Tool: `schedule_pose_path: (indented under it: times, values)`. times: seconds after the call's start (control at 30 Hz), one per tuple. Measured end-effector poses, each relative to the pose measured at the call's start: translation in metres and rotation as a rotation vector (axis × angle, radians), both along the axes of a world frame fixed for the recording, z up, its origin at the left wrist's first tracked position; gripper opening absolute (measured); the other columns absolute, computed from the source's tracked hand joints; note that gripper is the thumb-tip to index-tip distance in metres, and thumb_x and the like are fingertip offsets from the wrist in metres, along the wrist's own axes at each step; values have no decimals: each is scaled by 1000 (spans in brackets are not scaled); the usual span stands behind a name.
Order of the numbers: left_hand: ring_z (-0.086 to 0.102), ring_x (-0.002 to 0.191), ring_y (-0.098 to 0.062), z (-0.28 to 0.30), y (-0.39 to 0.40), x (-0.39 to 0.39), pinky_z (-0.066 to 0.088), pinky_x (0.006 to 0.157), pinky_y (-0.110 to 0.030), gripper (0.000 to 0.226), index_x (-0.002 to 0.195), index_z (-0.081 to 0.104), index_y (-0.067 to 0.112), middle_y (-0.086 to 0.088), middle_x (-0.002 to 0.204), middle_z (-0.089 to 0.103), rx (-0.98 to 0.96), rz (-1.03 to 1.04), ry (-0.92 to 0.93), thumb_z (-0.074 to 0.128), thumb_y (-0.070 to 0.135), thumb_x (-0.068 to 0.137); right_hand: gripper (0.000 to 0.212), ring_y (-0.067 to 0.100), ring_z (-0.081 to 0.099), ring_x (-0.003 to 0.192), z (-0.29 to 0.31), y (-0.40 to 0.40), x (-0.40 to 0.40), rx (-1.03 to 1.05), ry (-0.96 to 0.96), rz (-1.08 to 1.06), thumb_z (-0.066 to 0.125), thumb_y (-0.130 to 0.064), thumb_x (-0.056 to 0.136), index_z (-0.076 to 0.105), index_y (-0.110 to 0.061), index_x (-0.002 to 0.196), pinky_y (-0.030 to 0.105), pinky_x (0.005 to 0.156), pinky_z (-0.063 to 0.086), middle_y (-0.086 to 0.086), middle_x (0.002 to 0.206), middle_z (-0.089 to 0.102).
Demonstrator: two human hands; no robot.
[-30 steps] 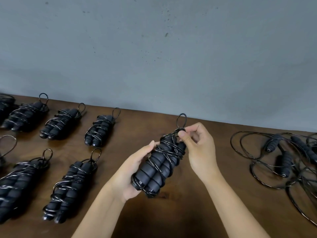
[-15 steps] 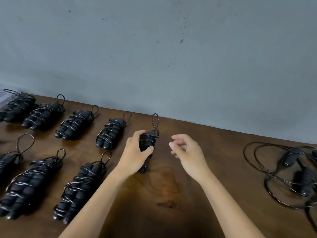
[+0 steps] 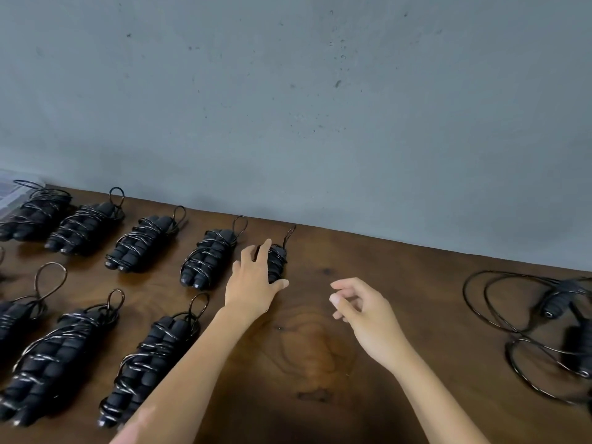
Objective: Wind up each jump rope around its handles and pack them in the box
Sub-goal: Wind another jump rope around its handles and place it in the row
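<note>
Nearest me, along the front of the wooden table (image 3: 320,363), lie wound bundles in a row, one of them (image 3: 150,357) just beside my left forearm. My right hand (image 3: 362,310) hangs over bare wood, holding nothing, its fingers loosely curled and apart. Farther out, my left hand (image 3: 253,280) lies over the wound jump rope (image 3: 276,262), fingers curved round its near side with the thumb at its lower end; it sits at the right end of the back row, just beside the next bundle (image 3: 208,261), its loop (image 3: 289,234) pointing at the grey wall (image 3: 320,107).

I judge the step in hand to be setting this bundle down in line. Well apart on the right, the unwound ropes (image 3: 544,318) sprawl in loose coils. Next I would let go and reach there with the free hand, taking one pair of handles without dragging the tangled cords along. At the far left edge something pale (image 3: 12,190) may be the box; I cannot tell.
</note>
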State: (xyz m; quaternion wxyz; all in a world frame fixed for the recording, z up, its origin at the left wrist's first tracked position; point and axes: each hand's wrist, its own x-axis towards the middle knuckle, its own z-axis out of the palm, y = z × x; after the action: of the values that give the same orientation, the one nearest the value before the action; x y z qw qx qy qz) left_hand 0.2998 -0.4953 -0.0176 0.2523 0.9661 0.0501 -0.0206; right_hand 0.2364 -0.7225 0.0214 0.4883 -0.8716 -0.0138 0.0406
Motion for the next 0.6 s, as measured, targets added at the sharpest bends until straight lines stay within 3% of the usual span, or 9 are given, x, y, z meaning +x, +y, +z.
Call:
schedule_pose_path:
  times: [0.2, 0.33, 0.6]
  values:
    - [32, 148, -39, 13, -3, -9, 44, 112, -49, 98, 166, 12, 29, -10, 169, 19, 47, 7, 61, 68, 60, 92, 14, 6, 72, 80, 3, -18, -9, -11, -13, -19, 61, -29, 100, 65, -33, 113, 31, 84, 59, -9, 102, 70]
    - [31, 149, -38, 22, -16, -18, 35, 118, -48, 83, 161, 29, 25, -10, 167, 26, 85, -7, -44, 64, 59, 95, 14, 7, 72, 80, 7, -36, -20, 2, -23, -58, 61, -28, 100, 65, -34, 111, 35, 85, 58, -9, 102, 70]
    - [33, 144, -31, 40, -86, -40, 27, 118, -42, 54, 146, 52, 23, -4, 157, 37, -50, -207, -188, 63, 47, 100, 15, 8, 72, 78, 9, -85, -53, -10, -28, -178, 61, -25, 100, 65, -32, 113, 35, 84, 57, -9, 102, 70]
